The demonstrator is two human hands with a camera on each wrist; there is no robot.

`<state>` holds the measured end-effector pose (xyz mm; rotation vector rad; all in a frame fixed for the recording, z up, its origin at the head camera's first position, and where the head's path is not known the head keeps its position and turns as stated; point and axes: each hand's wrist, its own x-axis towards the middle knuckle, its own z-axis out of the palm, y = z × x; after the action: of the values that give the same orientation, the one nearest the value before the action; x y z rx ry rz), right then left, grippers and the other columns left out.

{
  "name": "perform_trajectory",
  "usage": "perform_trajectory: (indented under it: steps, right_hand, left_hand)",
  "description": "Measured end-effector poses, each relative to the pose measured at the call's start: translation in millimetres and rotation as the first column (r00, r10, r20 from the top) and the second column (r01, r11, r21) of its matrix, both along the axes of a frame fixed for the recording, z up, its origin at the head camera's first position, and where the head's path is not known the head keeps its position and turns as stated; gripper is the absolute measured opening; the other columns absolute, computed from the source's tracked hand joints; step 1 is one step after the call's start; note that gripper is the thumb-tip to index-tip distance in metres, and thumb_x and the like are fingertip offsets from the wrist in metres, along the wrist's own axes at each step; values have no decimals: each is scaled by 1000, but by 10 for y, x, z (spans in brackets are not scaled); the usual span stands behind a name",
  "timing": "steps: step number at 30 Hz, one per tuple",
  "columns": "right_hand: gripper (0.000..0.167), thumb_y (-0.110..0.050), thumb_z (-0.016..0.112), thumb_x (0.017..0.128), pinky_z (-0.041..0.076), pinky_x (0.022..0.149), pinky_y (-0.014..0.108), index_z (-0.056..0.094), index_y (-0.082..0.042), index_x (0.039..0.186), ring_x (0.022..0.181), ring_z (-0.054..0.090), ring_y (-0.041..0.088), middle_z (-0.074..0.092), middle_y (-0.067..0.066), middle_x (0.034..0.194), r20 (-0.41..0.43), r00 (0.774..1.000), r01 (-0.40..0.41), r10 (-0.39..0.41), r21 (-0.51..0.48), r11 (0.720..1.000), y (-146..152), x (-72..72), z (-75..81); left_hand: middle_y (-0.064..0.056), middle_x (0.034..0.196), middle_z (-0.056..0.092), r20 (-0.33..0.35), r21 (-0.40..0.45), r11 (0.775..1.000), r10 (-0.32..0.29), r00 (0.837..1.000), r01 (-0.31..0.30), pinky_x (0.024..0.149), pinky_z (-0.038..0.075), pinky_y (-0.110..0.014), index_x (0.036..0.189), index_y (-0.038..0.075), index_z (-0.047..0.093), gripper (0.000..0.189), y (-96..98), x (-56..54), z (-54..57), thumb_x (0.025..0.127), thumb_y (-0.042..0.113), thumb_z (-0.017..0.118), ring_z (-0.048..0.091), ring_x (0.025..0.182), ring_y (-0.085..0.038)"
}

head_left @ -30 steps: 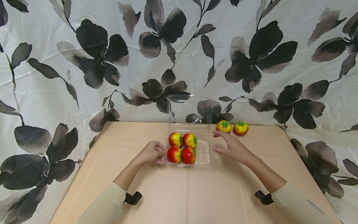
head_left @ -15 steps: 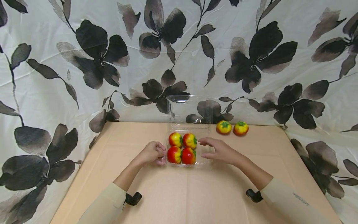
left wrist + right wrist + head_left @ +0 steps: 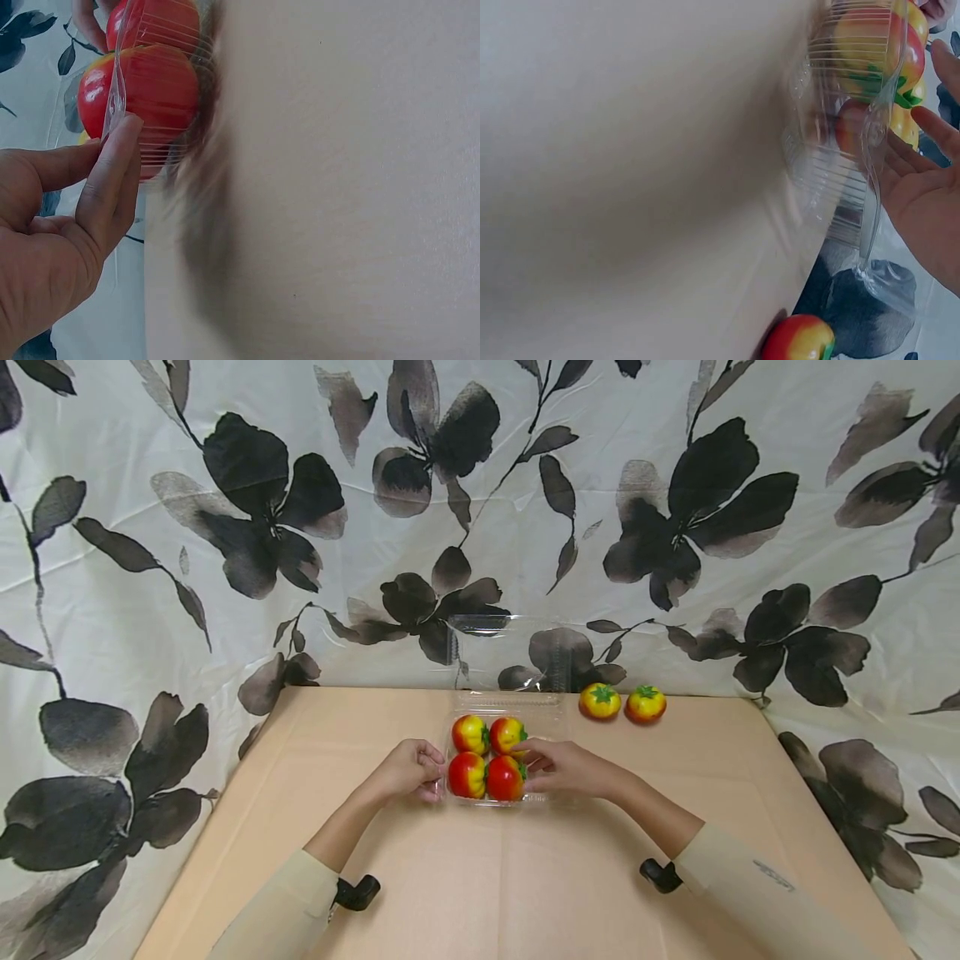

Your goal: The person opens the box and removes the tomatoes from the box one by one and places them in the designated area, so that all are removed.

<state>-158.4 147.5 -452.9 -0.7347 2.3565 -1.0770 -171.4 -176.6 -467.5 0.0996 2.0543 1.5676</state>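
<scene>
Rim of the clear container (image 3: pixel 510 698) is pinched by the left hand (image 3: pixel 411 770), thumb and fingers narrow on the plastic; four red-and-yellow fruits (image 3: pixel 467 775) are bunched in the container's left part, on the tabletop (image 3: pixel 480 885). And up against the right-hand pair, the right hand (image 3: pixel 573 768) is held, loosely spread, nothing seen enclosed! Gentle sideways pressure seems called for, low down so that no fruit is tipped, with the rim braced opposite. Two more fruits (image 3: pixel 600 701) are seated beyond, near the raised lid (image 3: pixel 510 652). Firm contact can't be confirmed: some right fingertips are masked by ribbed plastic, and in the left wrist view the fruits are cut off at the top.
</scene>
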Motion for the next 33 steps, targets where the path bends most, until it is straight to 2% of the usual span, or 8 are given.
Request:
perform_trajectory:
  steps: [13,21,27,33]
  right_hand:
    - [73,-32,77,94,62,97,42,44,-13,156,114,70,30,57,17,147,49,999,-16,15,23,1000,-107,-20,-83]
    - [74,-36,78,93,61,96,39,44,-20,156,111,65,23,62,11,137,37,999,-4,1,91,996,-180,-32,-138]
    - [76,-38,79,91,61,87,30,42,-26,157,107,61,22,59,8,139,65,998,17,-23,93,996,-210,-17,-153]
    - [75,-37,80,91,61,89,32,44,-24,156,107,60,22,60,7,136,51,999,6,-11,82,997,-217,-15,-175]
  left_hand:
    - [-14,79,65,-11,-15,1000,-6,1000,6,59,65,-34,110,-11,55,17,14,4,26,96,-5,64,66,56,-17]
    - [-14,79,66,-14,-16,1000,-10,1000,9,58,65,-33,110,-10,54,18,14,-2,27,97,-4,65,66,57,-17]
    - [-13,78,66,-13,-14,1000,-14,1000,14,60,66,-35,111,-11,54,19,10,-1,5,97,-3,65,66,57,-16]
    - [-13,78,67,-12,-11,1000,-7,1000,7,59,65,-34,111,-11,53,19,10,9,-2,97,-4,65,66,56,-16]
